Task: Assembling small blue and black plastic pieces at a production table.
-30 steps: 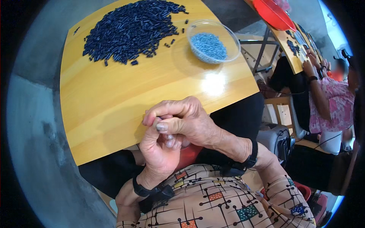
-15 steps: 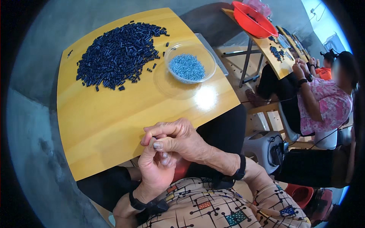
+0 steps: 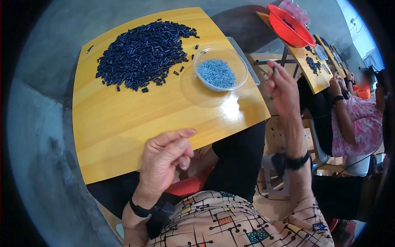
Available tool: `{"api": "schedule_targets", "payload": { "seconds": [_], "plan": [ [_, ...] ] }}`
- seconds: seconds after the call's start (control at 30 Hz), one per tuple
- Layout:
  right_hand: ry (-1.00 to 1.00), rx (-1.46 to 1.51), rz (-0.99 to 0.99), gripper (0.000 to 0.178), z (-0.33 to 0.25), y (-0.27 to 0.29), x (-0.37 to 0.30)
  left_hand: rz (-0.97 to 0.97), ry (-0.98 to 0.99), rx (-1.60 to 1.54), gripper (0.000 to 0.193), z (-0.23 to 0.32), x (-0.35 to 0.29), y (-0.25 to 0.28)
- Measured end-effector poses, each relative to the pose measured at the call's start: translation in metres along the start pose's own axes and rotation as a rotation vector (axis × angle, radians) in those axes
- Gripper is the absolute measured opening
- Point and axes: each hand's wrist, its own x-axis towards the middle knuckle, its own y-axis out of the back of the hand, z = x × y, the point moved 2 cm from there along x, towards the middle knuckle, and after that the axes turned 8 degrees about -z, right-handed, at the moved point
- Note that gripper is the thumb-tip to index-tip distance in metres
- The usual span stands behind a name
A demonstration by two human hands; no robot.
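Observation:
My right hand [image 3: 284, 90] is raised off the right edge of the table, its fingers pinching a small dark cylindrical piece [image 3: 275, 70]. Another dark bit [image 3: 271, 97] shows lower along the same fingers. Over the table's near edge is my left hand [image 3: 162, 160], index finger stretched out and the other fingers bent, with nothing visible between thumb and index. A large heap of short black tubular pieces [image 3: 142, 53] lies on the wooden table [image 3: 123, 136]. Right of the heap, a clear round plastic bowl [image 3: 243, 78] holds many tiny silvery-blue pieces [image 3: 216, 73].
Several loose black pieces [image 3: 176, 73] lie between heap and bowl. To the right, a second table [image 3: 306, 76] carries a red basin [image 3: 288, 26] and dark pieces. A person in a pink patterned top [image 3: 358, 123] sits there. A grey wall [image 3: 37, 123] runs along the left.
My hands, together over the table's near edge before, are now apart. The right has swung up and right with the dark piece; the left has stayed near the edge and its index has straightened.

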Motion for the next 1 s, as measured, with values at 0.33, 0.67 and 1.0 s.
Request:
{"api": "schedule_targets", "payload": {
  "seconds": [0.33, 0.67, 1.0],
  "plan": [
    [-0.222, -0.706, 0.034, 0.042, 0.069, 0.154, 0.178, 0.134, -0.175, 0.096, 0.024, 0.023, 0.014, 0.027],
    [0.256, -0.635, 0.012, 0.025, -0.019, -0.018, 0.053, 0.255, -0.261, 0.097, 0.034, 0.036, 0.018, 0.055],
    [0.554, -1.056, -0.763, 0.024, 0.031, -0.178, -0.019, 0.465, -0.363, 1.089, 0.027, 0.083, 0.009, 0.068]
  ]
}}
